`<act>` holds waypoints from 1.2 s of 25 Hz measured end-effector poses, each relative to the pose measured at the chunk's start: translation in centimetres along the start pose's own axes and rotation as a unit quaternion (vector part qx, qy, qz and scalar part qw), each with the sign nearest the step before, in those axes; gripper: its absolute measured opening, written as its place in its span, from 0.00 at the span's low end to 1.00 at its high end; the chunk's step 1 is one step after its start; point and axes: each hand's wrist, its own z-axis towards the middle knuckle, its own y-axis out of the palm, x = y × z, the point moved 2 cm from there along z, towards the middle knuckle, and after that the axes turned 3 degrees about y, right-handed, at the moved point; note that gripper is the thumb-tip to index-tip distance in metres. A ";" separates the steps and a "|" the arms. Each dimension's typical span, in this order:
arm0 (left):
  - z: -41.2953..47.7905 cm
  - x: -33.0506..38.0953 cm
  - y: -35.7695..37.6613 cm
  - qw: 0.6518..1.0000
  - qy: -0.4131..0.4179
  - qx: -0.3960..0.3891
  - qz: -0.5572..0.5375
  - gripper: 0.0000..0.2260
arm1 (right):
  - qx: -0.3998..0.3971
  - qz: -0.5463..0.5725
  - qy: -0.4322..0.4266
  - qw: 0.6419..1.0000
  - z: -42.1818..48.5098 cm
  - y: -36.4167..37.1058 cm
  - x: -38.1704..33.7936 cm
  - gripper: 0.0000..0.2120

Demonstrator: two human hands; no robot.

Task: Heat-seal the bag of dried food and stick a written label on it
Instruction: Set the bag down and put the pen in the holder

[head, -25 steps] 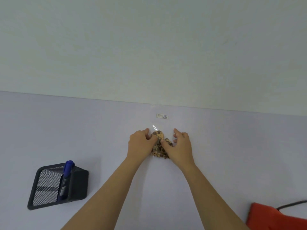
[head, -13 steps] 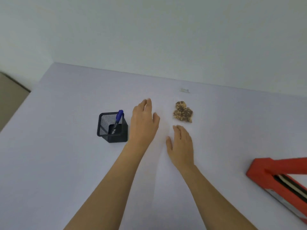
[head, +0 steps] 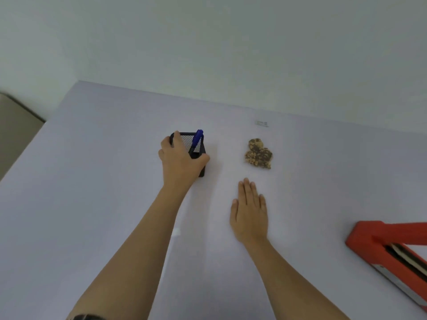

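A small clear bag of brown dried food (head: 258,154) lies on the pale table, right of centre. A small white label (head: 261,123) rests beyond it near the wall. My left hand (head: 179,161) wraps around a black mesh pen holder (head: 196,146) that holds a blue marker (head: 196,139). My right hand (head: 250,210) lies flat on the table, fingers together, a little in front of the bag and not touching it. The red heat sealer (head: 390,244) sits at the right edge with its arm raised.
The table (head: 97,181) meets a plain wall at the back. Its left edge drops off to a beige floor (head: 13,132). A dark watch band shows on my left wrist at the bottom edge.
Both hands let go of the bag and drew back. My left hand moved left and took hold of the pen holder. The right hand settled flat on the table.
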 end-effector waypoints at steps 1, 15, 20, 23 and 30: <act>1.4 1.4 1.1 1.000 0.015 -0.008 -0.008 0.38 | 0.000 0.000 -0.001 1.000 0.0 0.0 0.0 0.26; 13.7 10.8 10.0 0.996 0.072 -0.017 0.059 0.36 | 0.036 0.005 -0.007 0.999 0.3 0.7 0.6 0.26; 12.6 11.3 8.5 0.994 0.050 -0.030 0.096 0.48 | 0.034 -0.004 -0.007 0.999 0.2 0.5 0.4 0.25; 8.7 9.0 5.6 0.995 0.082 0.011 0.061 0.43 | 0.021 -0.017 -0.007 1.000 0.0 0.3 0.3 0.25; -6.9 -6.2 1.0 0.981 0.134 -0.105 0.093 0.20 | -0.046 -0.013 -0.032 0.998 -1.6 0.4 -0.6 0.30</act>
